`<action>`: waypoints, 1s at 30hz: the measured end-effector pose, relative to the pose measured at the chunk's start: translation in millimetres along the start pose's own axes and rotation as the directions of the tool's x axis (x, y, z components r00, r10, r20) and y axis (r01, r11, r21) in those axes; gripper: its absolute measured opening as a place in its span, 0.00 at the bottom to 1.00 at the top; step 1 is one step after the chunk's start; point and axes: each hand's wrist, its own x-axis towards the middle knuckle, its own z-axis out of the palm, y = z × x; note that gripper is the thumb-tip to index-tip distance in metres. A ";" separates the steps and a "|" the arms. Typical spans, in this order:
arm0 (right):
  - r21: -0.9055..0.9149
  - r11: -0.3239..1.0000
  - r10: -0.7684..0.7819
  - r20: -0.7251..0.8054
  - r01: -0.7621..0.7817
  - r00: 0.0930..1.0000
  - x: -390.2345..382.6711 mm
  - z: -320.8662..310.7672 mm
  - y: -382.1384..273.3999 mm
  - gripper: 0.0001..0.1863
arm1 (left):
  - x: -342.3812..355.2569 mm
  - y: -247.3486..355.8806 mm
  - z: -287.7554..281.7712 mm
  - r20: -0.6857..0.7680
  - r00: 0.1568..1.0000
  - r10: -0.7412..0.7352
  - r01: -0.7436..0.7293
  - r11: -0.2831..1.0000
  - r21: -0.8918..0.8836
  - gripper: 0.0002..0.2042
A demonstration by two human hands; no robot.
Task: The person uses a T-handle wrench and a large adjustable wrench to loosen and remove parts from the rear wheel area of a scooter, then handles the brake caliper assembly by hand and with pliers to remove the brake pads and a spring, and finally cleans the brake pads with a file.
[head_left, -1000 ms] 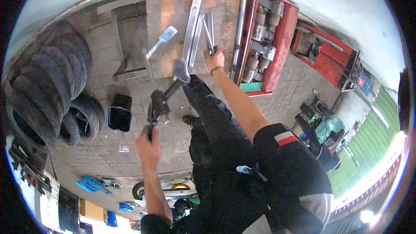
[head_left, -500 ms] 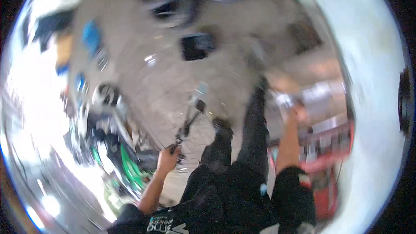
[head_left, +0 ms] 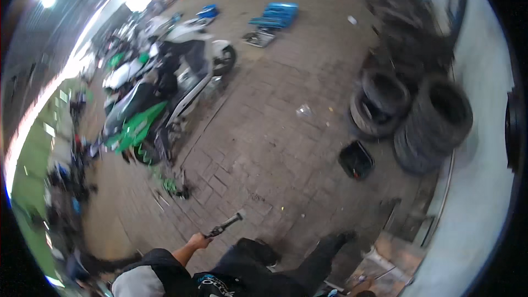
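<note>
My left hand [head_left: 199, 240] is closed round one end of a long dark metal part [head_left: 224, 225] with a paler, blunt far end; its exact kind I cannot make out. The part points up and to the right, above the paved floor. My right hand [head_left: 361, 286] shows only in part at the lower edge, beside a worn bench top [head_left: 385, 261]; its fingers are not clear. Left of centre stands a green, white and black scooter [head_left: 137, 124]. Near its lower end, green and dark parts [head_left: 171, 187] lie on the floor.
Stacked tyres [head_left: 434, 124] stand against the right wall. A black open tray [head_left: 356, 159] lies in front of them. Farther off are a blue toolbox [head_left: 279, 14] and a tray of metal parts [head_left: 258, 38]. More motorbikes [head_left: 124, 71] line the left side.
My view has swung up and left, so more scooters and the tyre stacks show. The left hand still holds the metal part. My right hand has dropped toward the lower edge of the view.
</note>
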 end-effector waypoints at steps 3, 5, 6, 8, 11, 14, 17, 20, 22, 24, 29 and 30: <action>-0.182 0.960 -0.172 0.223 0.215 0.960 -44.1 -1.5 -56.3 0.21 | -16.0 -72.1 32.2 0.198 0.944 -0.264 0.309 0.918 -0.249 0.28; -0.268 0.900 -0.228 0.378 0.342 0.897 -67.4 -3.6 -108.9 0.21 | -21.3 -134.5 69.0 0.208 0.932 -0.298 0.353 0.875 -0.330 0.28; -0.308 0.859 -0.236 0.469 0.408 0.851 -87.2 -1.2 -138.0 0.21 | -41.9 -164.0 89.4 0.258 0.886 -0.385 0.461 0.788 -0.408 0.28; -0.361 0.798 -0.233 0.553 0.483 0.800 -109.8 -4.7 -200.4 0.21 | -64.7 -204.7 97.4 0.340 0.838 -0.426 0.545 0.673 -0.499 0.28; -0.448 0.690 -0.199 0.638 0.569 0.744 -141.0 21.4 -290.8 0.21 | -99.7 -266.0 123.7 0.423 0.739 -0.525 0.648 0.380 -0.660 0.27; -0.503 0.595 -0.154 0.694 0.627 0.703 -176.3 79.6 -364.7 0.21 | -128.4 -333.2 147.9 0.562 0.627 -0.539 0.706 0.090 -0.702 0.25; -0.459 0.551 -0.145 0.770 0.697 0.622 -214.7 170.0 -449.1 0.21 | -154.2 -415.7 198.7 0.540 0.664 -0.517 0.482 -0.256 -0.838 0.24; -0.598 0.511 0.061 0.742 0.618 0.668 -372.4 213.8 -585.3 0.22 | -226.9 -445.4 203.9 0.829 0.415 -0.375 0.735 -0.399 -0.549 0.23; -0.611 0.362 -0.073 0.734 0.704 0.675 -363.3 251.8 -637.5 0.23 | -212.5 -435.5 170.4 0.568 0.683 -0.458 0.642 0.006 -0.767 0.25; -0.545 0.060 -0.086 0.832 0.837 0.548 -417.5 344.1 -676.9 0.25 | -228.8 -450.8 236.0 0.627 0.510 -0.589 0.647 -0.218 -0.731 0.24; -0.369 0.000 -0.012 0.929 0.930 0.369 -586.8 471.3 -795.1 0.27 | -126.5 -566.6 172.6 0.693 0.547 -0.469 0.708 -0.181 -0.682 0.24; -0.301 0.035 -0.133 0.944 0.953 0.303 -637.2 476.4 -816.1 0.25 | -108.0 -595.0 164.3 0.681 0.565 -0.466 0.699 -0.168 -0.695 0.24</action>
